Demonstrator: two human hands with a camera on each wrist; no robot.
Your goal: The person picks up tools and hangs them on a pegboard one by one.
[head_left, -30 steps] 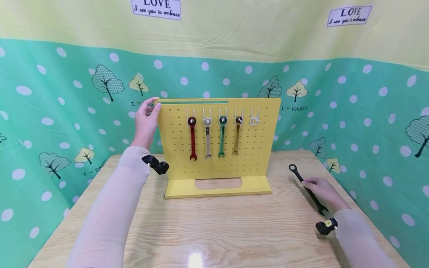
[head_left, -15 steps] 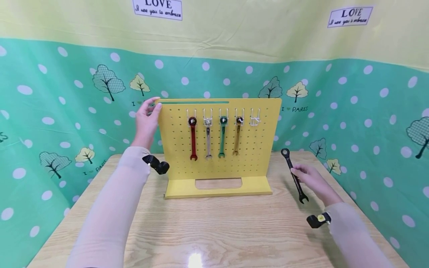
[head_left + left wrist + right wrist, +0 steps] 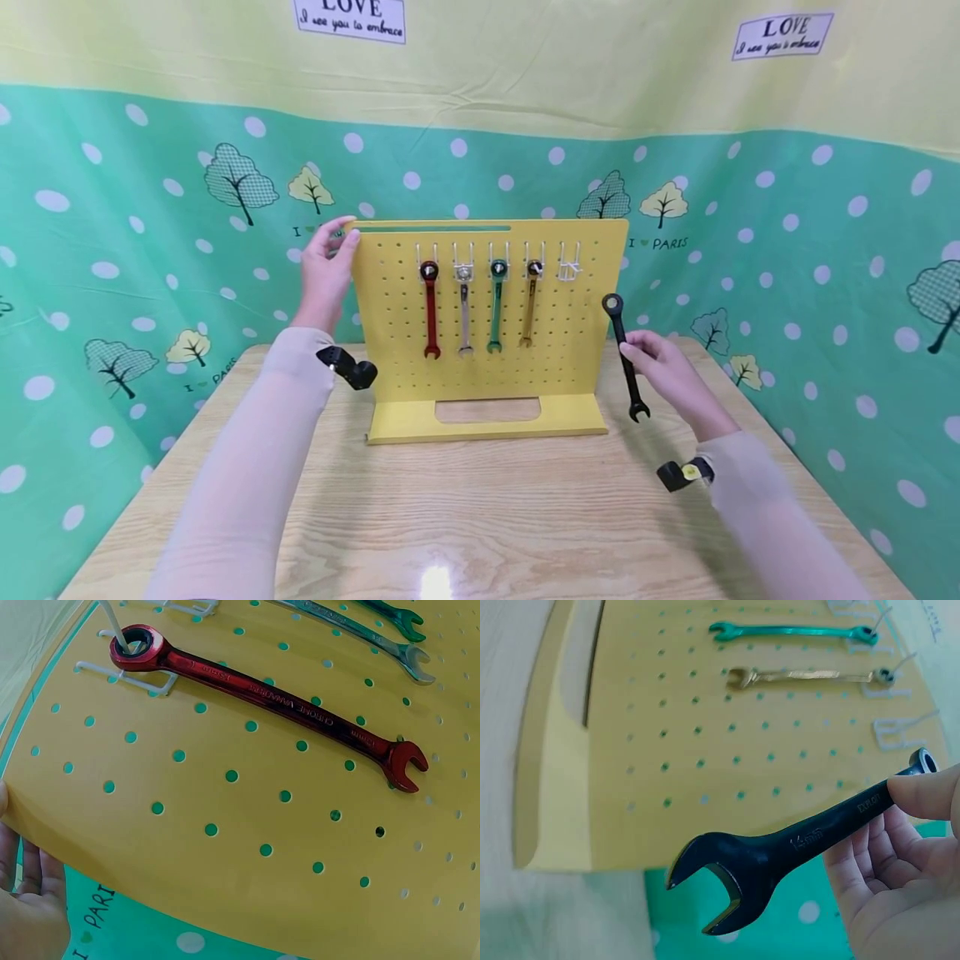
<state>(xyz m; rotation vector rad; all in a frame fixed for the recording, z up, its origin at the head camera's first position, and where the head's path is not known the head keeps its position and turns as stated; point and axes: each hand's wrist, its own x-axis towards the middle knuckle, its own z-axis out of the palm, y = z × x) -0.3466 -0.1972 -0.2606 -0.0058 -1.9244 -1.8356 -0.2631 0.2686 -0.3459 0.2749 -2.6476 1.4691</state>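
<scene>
table: light wood-grain tabletop [image 3: 480,517], nearest me; both my forearms in pale sleeves reach over it.
right wrist: small black camera unit with a yellow spot [image 3: 684,474] strapped on, just above the table.
right hand: my right hand [image 3: 663,371] pinches the black metal combination wrench [image 3: 625,357] at mid-shank, thumb on top, fingers curled under. Wrist view shows the same grip [image 3: 900,855].
black wrench: held in the air, clear of the table, near upright with a slight tilt. Ring end up, open jaw end down [image 3: 727,881]. It sits just beside the board's right edge; can't tell if it touches.
left wrist: second black camera unit [image 3: 347,367], in front of the board's lower left.
board: yellow perforated pegboard stand [image 3: 577,367], upright on a flat yellow base with a slot cut-out, mid-table.
left hand: my left hand [image 3: 327,271] grips the board's upper left corner, thumb on the front edge, fingers curled round the back. Only palm and finger bases show in the wrist view [image 3: 26,915].
hung tools: four wrenches on white wire hooks, ring ends up, left to right: red wrench [image 3: 431,308], silver wrench [image 3: 465,310], green wrench [image 3: 497,305], gold wrench [image 3: 531,302].
free hook: one white wire hook [image 3: 569,268] right of the gold wrench, nothing on it, above and left of the black wrench's ring end.
far: green polka-dot cloth backdrop with trees [image 3: 787,250], yellow band above.
</scene>
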